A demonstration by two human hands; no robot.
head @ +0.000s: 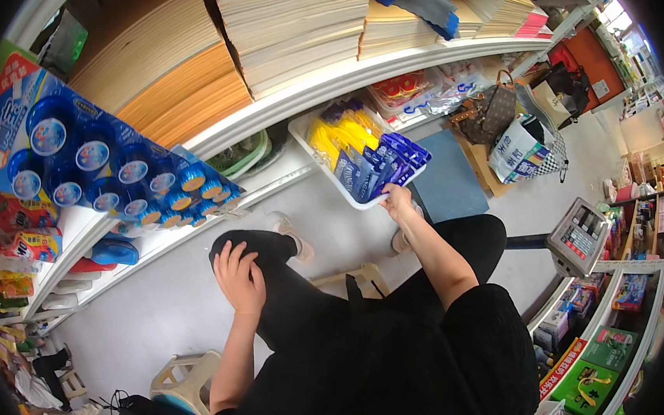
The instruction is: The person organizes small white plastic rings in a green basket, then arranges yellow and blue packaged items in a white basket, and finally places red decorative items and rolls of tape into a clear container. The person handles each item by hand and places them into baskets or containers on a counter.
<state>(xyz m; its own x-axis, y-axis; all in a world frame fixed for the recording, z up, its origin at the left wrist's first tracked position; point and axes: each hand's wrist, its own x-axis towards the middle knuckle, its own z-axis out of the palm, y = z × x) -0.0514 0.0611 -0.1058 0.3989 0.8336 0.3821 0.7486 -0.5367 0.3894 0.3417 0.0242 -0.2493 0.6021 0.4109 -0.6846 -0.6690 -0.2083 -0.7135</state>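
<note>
My right hand (396, 204) grips the near rim of a white plastic tray (333, 176), which sits partly out from the lower shelf. Inside the tray, yellow packets (343, 135) lie toward the left and blue-purple printed packets (379, 167) toward the right. My left hand (240, 276) rests on my black-clad left knee, fingers spread and holding nothing. I am seated on a low beige stool (370, 274), mostly hidden beneath me.
Stacked paper (299, 26) fills the shelf above. Blue bottles (93, 153) in a display pack jut out on the left. A blue-grey panel (451, 176), a brown handbag (494, 112) and a printed carrier bag (518, 149) are right of the tray. A scale (580, 236) stands at right; another stool (187, 380) lies behind.
</note>
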